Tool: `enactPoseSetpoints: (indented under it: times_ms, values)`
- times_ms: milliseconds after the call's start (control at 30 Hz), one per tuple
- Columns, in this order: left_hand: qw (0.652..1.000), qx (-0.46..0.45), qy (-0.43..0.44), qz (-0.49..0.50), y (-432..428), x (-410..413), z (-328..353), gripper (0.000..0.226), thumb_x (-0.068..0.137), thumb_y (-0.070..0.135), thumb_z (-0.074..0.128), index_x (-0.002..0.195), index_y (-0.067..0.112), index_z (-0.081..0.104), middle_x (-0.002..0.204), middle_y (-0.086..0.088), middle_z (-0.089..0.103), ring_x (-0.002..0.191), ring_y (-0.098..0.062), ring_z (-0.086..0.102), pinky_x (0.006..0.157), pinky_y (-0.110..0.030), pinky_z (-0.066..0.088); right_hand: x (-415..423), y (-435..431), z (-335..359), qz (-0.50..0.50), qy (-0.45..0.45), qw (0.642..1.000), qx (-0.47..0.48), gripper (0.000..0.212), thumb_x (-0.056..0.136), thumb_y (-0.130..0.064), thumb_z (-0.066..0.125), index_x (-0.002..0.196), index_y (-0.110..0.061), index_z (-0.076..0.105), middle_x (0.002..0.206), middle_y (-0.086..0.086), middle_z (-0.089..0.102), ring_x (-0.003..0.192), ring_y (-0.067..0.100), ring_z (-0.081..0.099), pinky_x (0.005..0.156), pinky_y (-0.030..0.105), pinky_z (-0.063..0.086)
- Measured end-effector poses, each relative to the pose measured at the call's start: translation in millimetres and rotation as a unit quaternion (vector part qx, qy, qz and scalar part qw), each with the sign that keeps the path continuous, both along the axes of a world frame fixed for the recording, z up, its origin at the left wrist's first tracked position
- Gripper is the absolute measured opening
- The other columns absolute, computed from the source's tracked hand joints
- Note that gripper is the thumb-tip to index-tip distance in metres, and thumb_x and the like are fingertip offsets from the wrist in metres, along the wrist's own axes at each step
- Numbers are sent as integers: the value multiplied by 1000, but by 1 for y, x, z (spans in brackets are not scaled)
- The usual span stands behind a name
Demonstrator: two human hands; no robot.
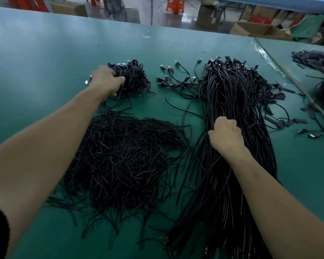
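While the left hand (107, 81) reaches far across the green desk (45, 62), its fingers (121, 79) are curled round a small bundle of short black cables (137, 77), whose silver-tipped plugs stick out beyond and to the left of the fingertips. The right hand (225, 135) is nearer the body. Its fingers (223, 122) are bent down into a long bundle of black cables (232, 94) and grip a clutch of strands. This bundle runs from under those fingers away to a fringe of plugs at its far end, and back toward the desk's near edge. Just left of the right fingers and nearer than the left ones lies a loose heap of cut black cable pieces (123, 157), matte and tangled. Beyond the right fingers a few single cables (178, 79) fan out with their plugs apart. Any marking on the plugs is too small to read.
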State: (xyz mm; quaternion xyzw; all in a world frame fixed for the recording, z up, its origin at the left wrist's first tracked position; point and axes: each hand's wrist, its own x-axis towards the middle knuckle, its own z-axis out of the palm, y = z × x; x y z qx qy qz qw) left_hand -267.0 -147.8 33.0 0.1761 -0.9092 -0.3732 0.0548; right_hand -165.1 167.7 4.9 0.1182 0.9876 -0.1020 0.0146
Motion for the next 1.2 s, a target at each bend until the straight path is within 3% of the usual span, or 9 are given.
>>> enactPoseSetpoints:
  times_ms: [133,267,433,633,800,900,1000,1100,1200]
  values:
    - [988,-116,105,3,19,16,-6,33,94,25,62,124,13,64,127,-17,58,103,-28,58,95,-40,48,-9,1,6,-37,-23,998,-34,23,91,1,56,75,-7,42,83,11,42,62,24,45,52,31,38]
    - [960,-92,201,-170,57,50,-12,23,92,13,64,114,16,69,102,-3,67,80,-3,56,76,-12,48,-11,-6,15,21,10,993,-112,14,100,-14,52,100,-4,63,94,14,59,67,22,51,59,27,39]
    - [892,-94,177,-405,103,87,-24,62,92,22,68,148,26,43,136,-5,50,125,-21,47,113,-40,33,11,-41,47,216,3,928,-304,17,101,-16,50,90,-19,62,79,-3,63,67,10,61,62,20,48]
    - [924,-4,265,-277,92,89,-22,17,97,0,53,108,2,65,124,-16,59,117,-25,55,104,-41,44,47,-52,68,352,74,864,-352,24,96,-37,56,76,-26,66,61,-15,52,54,0,44,54,15,38]
    - [922,98,375,-22,63,86,6,30,106,24,41,88,6,57,80,-3,64,68,5,60,65,-15,45,36,-26,63,148,292,876,-355,44,95,-27,61,55,-22,45,46,-18,44,41,0,38,42,9,32]
    - [931,8,364,-11,46,87,15,38,98,42,52,73,15,51,55,6,47,55,-20,43,55,-31,33,26,2,56,72,242,941,-224,38,98,-31,56,62,-18,53,57,-6,54,45,2,45,47,17,39]
    - [938,-86,304,-144,48,96,20,37,88,43,71,64,24,50,52,17,40,47,-3,36,52,-23,29,22,14,47,75,33,996,-45,30,99,-39,51,101,-14,68,87,7,66,77,23,63,71,34,52]
    - [921,-193,222,-256,63,106,22,42,92,46,64,60,24,48,52,15,45,47,-4,44,54,-23,38,25,1,45,215,-10,975,52,57,96,-52,51,145,-25,43,146,4,49,137,26,42,116,46,28]
    - [908,-240,198,-279,82,112,18,43,95,44,57,59,26,43,54,14,45,50,-5,44,50,-25,31,29,-22,46,348,35,933,-86,59,94,-58,47,146,-30,42,151,-5,43,145,18,30,124,44,12]
